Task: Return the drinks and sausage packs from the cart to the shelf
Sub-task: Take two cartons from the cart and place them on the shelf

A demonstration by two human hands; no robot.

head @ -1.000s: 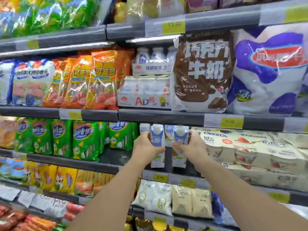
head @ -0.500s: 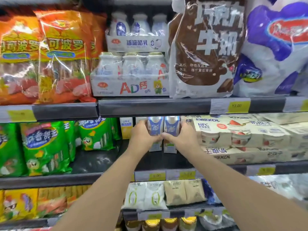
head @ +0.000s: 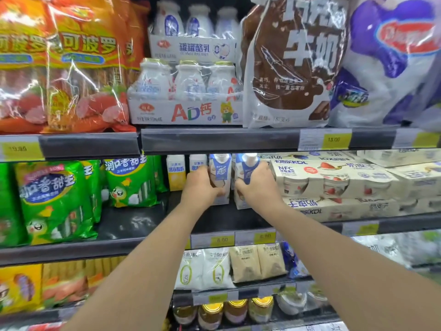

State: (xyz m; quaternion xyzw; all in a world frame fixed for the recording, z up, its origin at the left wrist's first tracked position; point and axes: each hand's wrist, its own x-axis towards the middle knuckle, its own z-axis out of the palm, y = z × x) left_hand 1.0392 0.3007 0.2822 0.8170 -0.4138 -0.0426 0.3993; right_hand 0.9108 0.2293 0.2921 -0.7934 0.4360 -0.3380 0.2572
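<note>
On the dark shelf point(head: 133, 225), your left grip point(head: 201, 187) wraps one boxy blue-white drink carton point(head: 220, 174); your right grip point(head: 259, 187) clasps its twin point(head: 245, 170), upright, side by side.

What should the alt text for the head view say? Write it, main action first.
Two bare hands, left hand and right hand, each grip a blue-and-white drink carton, left carton and right carton, on a supermarket shelf between green sausage packs and yogurt multipacks.
</note>
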